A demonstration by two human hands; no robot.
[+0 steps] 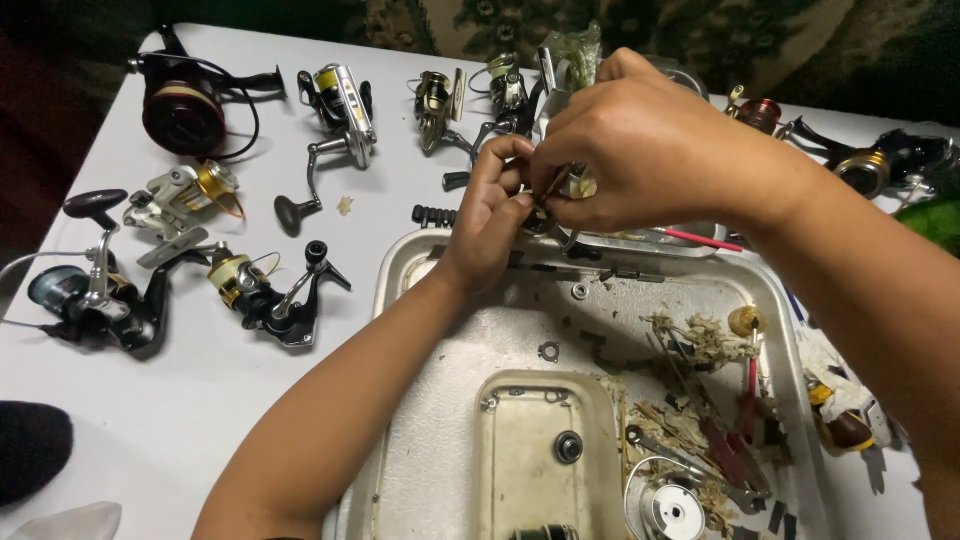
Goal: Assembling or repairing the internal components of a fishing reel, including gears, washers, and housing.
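Small metal reel part (560,190) pinched above the tray's far edge, left hand (490,225) fingers closed around it, right hand (650,150) fingers gripping a thin tool against it. Mid-disassembly, judging by loose washers, screws and greasy scraps in metal tray (440,430); six-odd spinning reels (250,285) untouched on desk (180,400).

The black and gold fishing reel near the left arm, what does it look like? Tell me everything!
The black and gold fishing reel lies on its side on the white table, just left of the metal tray. Its body looks like dark, shiny metal or plastic, with a gold spool wound with pale line at its left end. A silver crank handle with a black knob sticks up to the right. No hand touches it; a larger black reel lies close on its left.
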